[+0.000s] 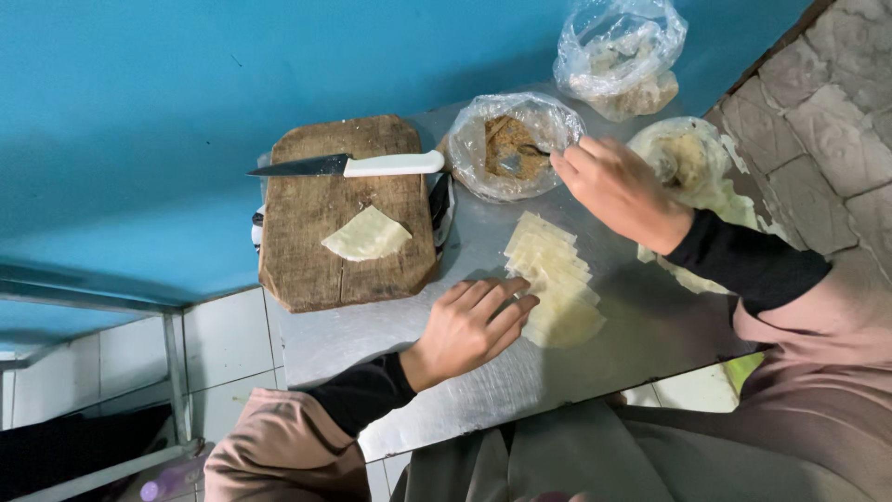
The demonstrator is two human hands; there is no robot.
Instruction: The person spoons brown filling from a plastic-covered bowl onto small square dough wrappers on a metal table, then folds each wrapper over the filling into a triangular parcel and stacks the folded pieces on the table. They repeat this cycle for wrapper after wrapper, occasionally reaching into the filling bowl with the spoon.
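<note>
Pale wrapper sheets [556, 279], thin and square-cut, lie fanned in an overlapping row on the grey metal surface [390, 335], just right of the wooden cutting board [344, 218]. The left hand [474, 325] rests flat on the surface, fingers held loosely together, their tips touching the near end of the row. One more wrapper [367, 234], turned like a diamond, lies alone on the board, which is dark, rough-grained and worn at its edges. A knife [348, 165] with a white handle and dark blade lies across the board's far end, blade pointing away from the sheets.

Beyond the board's right corner sits a clear plastic bag [511, 144], its mouth rolled open, holding brown crumbly filling. The right hand [618, 191] reaches over from the right with fingers pinched on a small metal spoon [530, 153] that dips into that filling. Further from the board, at the surface's far edge, a second clear bag [621, 56] stands crumpled with pale lumps inside. To the right of the filling bag, behind the right hand, is a round pale mound [692, 163] with a brownish centre, partly hidden. Both arms wear black sleeves under dusty pink cloth.
</note>
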